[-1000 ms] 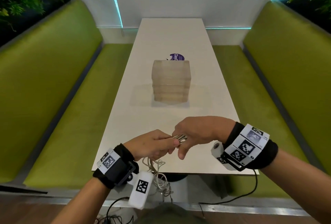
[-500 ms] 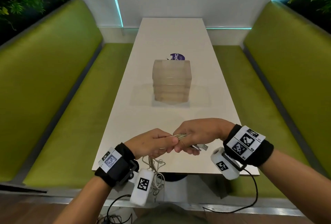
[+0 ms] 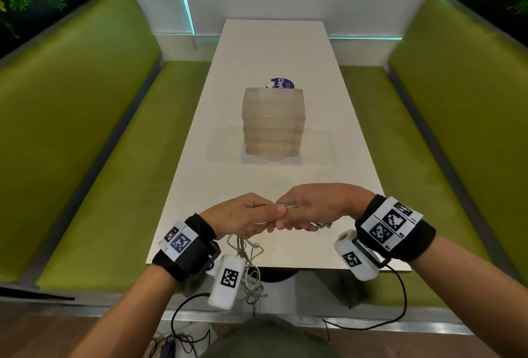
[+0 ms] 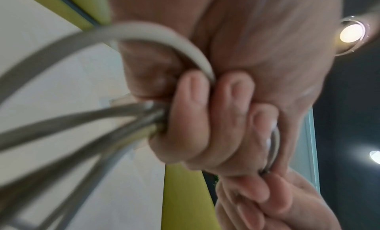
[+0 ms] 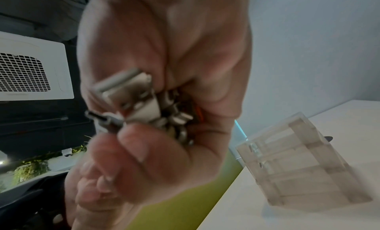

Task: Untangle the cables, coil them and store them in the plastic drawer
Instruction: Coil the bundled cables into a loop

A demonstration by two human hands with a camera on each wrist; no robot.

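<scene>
**Both hands on the cables**

Our left hand grips the cables, which hang below it over the worktop edge. Our right hand, touching the left, pinches their plugs. The drawer stands farther away, at mid worktop.
</scene>
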